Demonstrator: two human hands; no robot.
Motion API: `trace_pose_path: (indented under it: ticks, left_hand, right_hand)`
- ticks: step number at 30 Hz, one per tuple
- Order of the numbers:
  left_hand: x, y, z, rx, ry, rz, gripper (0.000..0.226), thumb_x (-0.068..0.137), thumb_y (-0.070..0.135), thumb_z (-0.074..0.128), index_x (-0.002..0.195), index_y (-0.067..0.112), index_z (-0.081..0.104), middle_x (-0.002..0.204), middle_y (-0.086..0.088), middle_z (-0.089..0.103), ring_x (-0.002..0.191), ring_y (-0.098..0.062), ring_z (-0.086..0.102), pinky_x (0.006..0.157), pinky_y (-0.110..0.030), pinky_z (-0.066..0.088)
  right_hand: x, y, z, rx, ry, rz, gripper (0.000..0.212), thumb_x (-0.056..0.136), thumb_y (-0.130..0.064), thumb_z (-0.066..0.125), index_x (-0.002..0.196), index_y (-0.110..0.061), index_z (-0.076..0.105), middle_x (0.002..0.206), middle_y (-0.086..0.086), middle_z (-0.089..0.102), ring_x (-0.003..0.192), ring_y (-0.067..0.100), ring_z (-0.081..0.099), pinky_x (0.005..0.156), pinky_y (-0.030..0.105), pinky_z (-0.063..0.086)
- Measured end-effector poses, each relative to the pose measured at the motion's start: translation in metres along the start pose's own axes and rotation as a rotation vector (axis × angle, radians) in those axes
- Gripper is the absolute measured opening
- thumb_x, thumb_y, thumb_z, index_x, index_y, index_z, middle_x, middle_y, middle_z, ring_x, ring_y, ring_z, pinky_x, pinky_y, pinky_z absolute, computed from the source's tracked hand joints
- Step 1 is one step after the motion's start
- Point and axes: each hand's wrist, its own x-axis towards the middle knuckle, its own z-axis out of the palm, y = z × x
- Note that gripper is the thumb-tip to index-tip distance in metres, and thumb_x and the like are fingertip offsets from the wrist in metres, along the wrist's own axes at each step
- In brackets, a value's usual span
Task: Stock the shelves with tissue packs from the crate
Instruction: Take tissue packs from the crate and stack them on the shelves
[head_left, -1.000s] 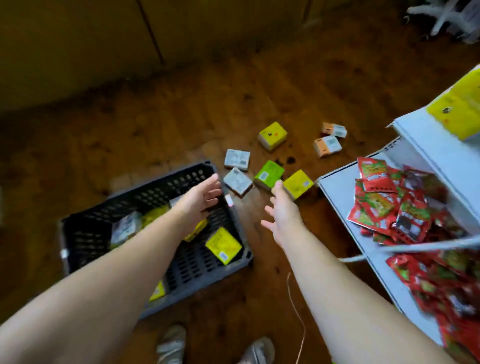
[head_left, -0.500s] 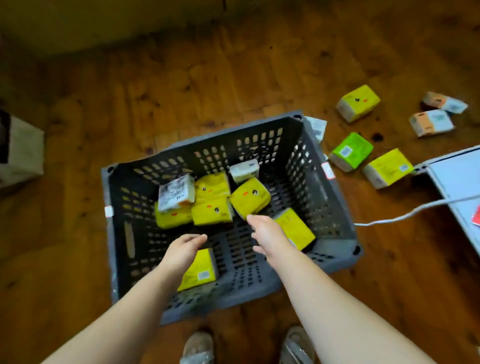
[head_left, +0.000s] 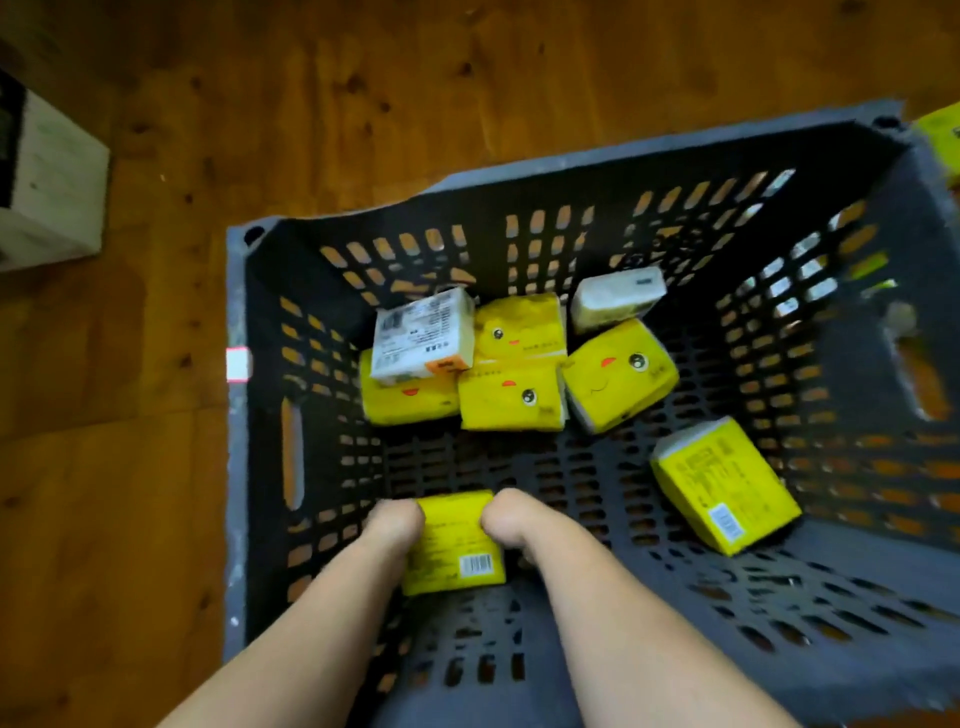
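A dark grey slotted crate (head_left: 239, 467) stands on the wooden floor and fills most of the view. Inside it, near the front wall, lies a yellow tissue pack (head_left: 454, 545) with a barcode facing up. My left hand (head_left: 392, 525) presses its left side and my right hand (head_left: 511, 522) its right side, both curled around it; the fingers are hidden below. Further back sits a cluster of yellow packs with cartoon faces (head_left: 511, 397), with a white-labelled pack (head_left: 423, 338) on top. Another yellow pack (head_left: 724, 491) lies tilted at the right.
A small white pack (head_left: 618, 299) rests against the crate's back wall. A pale box (head_left: 49, 182) stands on the floor at the far left. A yellow-green pack (head_left: 940, 130) shows just outside the crate's right corner. Wooden floor (head_left: 363, 78) surrounds the crate.
The view swung from the shelf and scattered packs down over the crate. Both hands dropped into the crate and closed on the front yellow pack.
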Motion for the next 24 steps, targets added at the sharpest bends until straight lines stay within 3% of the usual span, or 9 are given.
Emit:
trace_pose_path:
  ticks: [3,6,8,9,11,16,19,22,24]
  left_hand:
    - [-0.019,0.006,-0.007,-0.055,-0.02,0.083,0.022,0.076,0.01,0.055,0.093,-0.003,0.062,0.089,-0.017,0.061,0.086,-0.03,0.057,0.076,-0.03,0.043]
    - [-0.059,0.026,-0.018,-0.04,-0.049,0.197,0.007,0.072,0.005,0.059,0.065,0.008,0.056,0.054,-0.005,0.054,0.055,-0.024,0.047,0.054,-0.027,0.036]
    - [-0.095,0.046,-0.029,0.024,-0.038,0.3,0.006,0.073,0.009,0.061,0.079,0.007,0.064,0.074,-0.011,0.064,0.071,-0.03,0.06,0.065,-0.034,0.049]
    - [-0.112,0.056,-0.035,0.058,-0.019,0.344,0.016,0.076,0.009,0.062,0.092,0.006,0.064,0.089,-0.011,0.065,0.086,-0.03,0.062,0.076,-0.036,0.051]
    - [-0.154,0.078,-0.047,0.067,0.019,0.434,0.021,0.084,0.006,0.058,0.105,0.008,0.058,0.1,-0.007,0.06,0.095,-0.025,0.058,0.08,-0.03,0.046]
    - [-0.273,0.133,-0.065,-0.098,-0.081,0.615,0.008,0.09,0.012,0.056,0.098,0.012,0.055,0.102,-0.012,0.06,0.09,-0.024,0.057,0.083,-0.036,0.049]
    - [-0.345,0.167,-0.066,-0.149,-0.155,0.723,0.008,0.09,0.025,0.056,0.087,0.018,0.059,0.095,-0.009,0.062,0.084,-0.022,0.056,0.084,-0.041,0.048]
    - [-0.418,0.196,-0.058,-0.134,-0.26,0.851,0.01,0.09,0.028,0.057,0.083,0.021,0.058,0.083,-0.004,0.061,0.079,-0.021,0.056,0.081,-0.038,0.048]
    - [-0.465,0.208,-0.048,-0.095,-0.35,0.935,0.006,0.09,0.023,0.059,0.093,0.019,0.059,0.091,-0.003,0.063,0.083,-0.02,0.058,0.083,-0.036,0.048]
  right_hand:
    - [0.008,0.012,-0.003,0.329,0.116,-0.01,0.025,0.087,0.001,0.042,0.106,0.002,0.059,0.111,0.027,0.058,0.104,0.034,0.058,0.094,0.042,0.048]
    - [-0.035,0.008,-0.017,0.499,0.327,-0.039,0.031,0.084,-0.002,0.048,0.111,-0.013,0.058,0.106,0.01,0.061,0.098,0.027,0.058,0.08,0.03,0.048]
    - [-0.072,0.004,-0.028,0.527,0.395,-0.091,0.037,0.084,-0.001,0.052,0.117,-0.018,0.057,0.109,0.006,0.061,0.092,0.022,0.056,0.073,0.024,0.042]
    - [-0.092,0.0,-0.034,0.568,0.425,-0.116,0.04,0.084,-0.001,0.054,0.119,-0.018,0.056,0.113,0.006,0.062,0.093,0.02,0.056,0.073,0.023,0.042]
    - [-0.132,-0.008,-0.05,0.679,0.481,-0.167,0.043,0.084,-0.003,0.059,0.123,-0.019,0.055,0.119,0.005,0.061,0.1,0.021,0.057,0.077,0.024,0.043]
    - [-0.258,-0.026,-0.108,0.896,0.687,-0.33,0.03,0.086,-0.007,0.06,0.114,-0.019,0.057,0.105,0.003,0.059,0.097,0.021,0.056,0.087,0.032,0.047]
    - [-0.333,-0.027,-0.146,1.058,0.786,-0.372,0.011,0.088,-0.027,0.06,0.095,-0.02,0.055,0.097,0.004,0.059,0.096,0.024,0.057,0.091,0.042,0.049]
    - [-0.403,-0.017,-0.18,1.226,0.946,-0.344,0.043,0.08,-0.057,0.056,0.086,-0.014,0.059,0.089,0.005,0.062,0.099,0.032,0.059,0.096,0.049,0.045]
    - [-0.45,-0.001,-0.196,1.284,1.073,-0.358,0.041,0.083,-0.048,0.061,0.1,-0.011,0.061,0.097,0.006,0.062,0.101,0.03,0.058,0.095,0.041,0.045]
